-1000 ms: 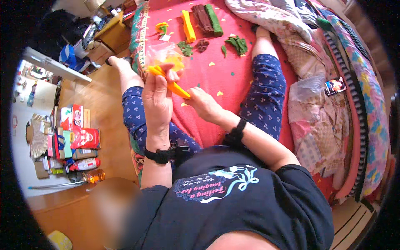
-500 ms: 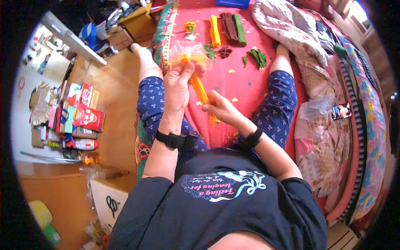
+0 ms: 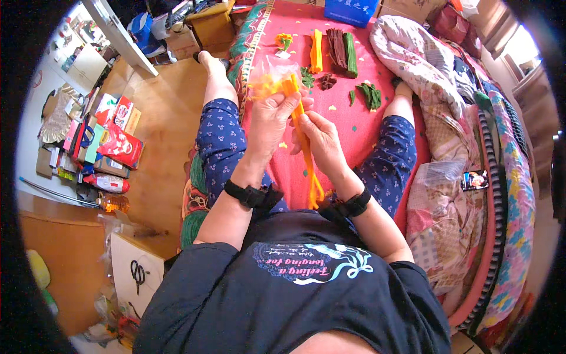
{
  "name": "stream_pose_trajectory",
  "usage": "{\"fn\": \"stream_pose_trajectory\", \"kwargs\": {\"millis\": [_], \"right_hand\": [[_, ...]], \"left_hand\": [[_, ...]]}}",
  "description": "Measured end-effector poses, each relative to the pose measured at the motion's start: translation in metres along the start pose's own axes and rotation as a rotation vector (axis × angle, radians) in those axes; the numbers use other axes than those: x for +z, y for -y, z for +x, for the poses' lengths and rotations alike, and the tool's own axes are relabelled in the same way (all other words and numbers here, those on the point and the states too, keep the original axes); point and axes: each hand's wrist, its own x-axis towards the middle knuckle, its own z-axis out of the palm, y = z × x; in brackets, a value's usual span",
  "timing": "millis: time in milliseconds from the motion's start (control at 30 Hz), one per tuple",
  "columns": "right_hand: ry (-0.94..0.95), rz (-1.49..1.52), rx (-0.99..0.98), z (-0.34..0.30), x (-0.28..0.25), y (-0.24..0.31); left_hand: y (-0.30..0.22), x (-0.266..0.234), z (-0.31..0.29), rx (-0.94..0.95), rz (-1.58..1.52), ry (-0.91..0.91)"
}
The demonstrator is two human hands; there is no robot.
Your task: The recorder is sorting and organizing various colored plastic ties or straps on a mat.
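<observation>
Pinched in my left hand (image 3: 271, 123) is the upper part of a bundle of yellow-orange pipe cleaners (image 3: 308, 162), whose looped lower end hangs toward my lap. My right hand (image 3: 324, 138) closes on the same bundle just below. Beyond my left hand lies a clear plastic bag (image 3: 284, 68) with yellow pieces by it; whether that hand touches the bag I cannot tell. Farther off on the bed are bundles in yellow (image 3: 316, 52), brown (image 3: 337, 48) and green (image 3: 350, 58). Around them lie a yellow flower (image 3: 283, 41), a brown petalled piece (image 3: 326, 81) and green leaf pieces (image 3: 371, 96).
My legs stretch out on either side over the pink bedcover (image 3: 345, 127). A blue bin (image 3: 352, 12) stands at the far edge. Rumpled quilts (image 3: 445, 200) with a phone-like item (image 3: 474, 180) lie right. Scissors (image 3: 138, 276) rest on a white board at lower left.
My right hand has moved up along the pipe cleaners, close to my left hand. The bundle's lower end now hangs free below it. The whole view has shifted slightly.
</observation>
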Motion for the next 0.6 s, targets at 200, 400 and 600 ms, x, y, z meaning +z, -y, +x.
{"fn": "stream_pose_trajectory", "kwargs": {"millis": [200, 400, 600], "right_hand": [[-0.03, -0.059, 0.07, -0.006, 0.003, 0.012], [-0.095, -0.065, 0.095, -0.009, 0.007, 0.015], [-0.131, -0.204, 0.145, -0.011, 0.006, 0.018]], "left_hand": [[-0.005, 0.006, -0.005, -0.016, -0.137, -0.036], [-0.007, 0.006, -0.006, 0.026, -0.162, -0.052], [0.003, -0.003, -0.005, 0.036, -0.02, -0.025]]}}
